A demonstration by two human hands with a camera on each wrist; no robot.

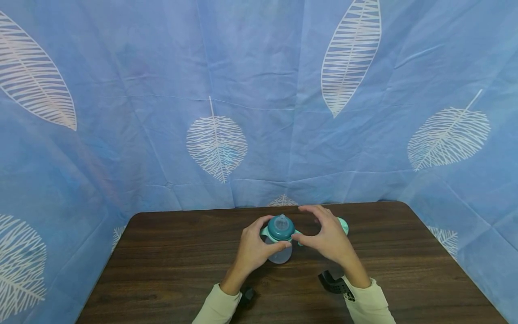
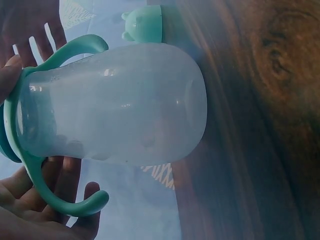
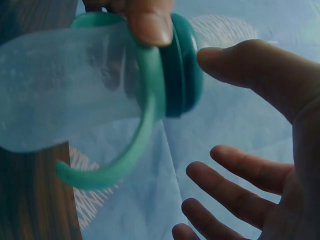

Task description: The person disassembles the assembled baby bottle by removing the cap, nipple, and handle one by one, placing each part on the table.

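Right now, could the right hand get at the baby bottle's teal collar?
Most likely yes. The right hand is open beside the teal collar, its thumb close to it, with nothing visible between. The left hand holds the baby bottle near the handle ring, seemingly leaving much of the collar free.

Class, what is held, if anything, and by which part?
The left hand holds the bottle at its handle ring; the right hand holds nothing.
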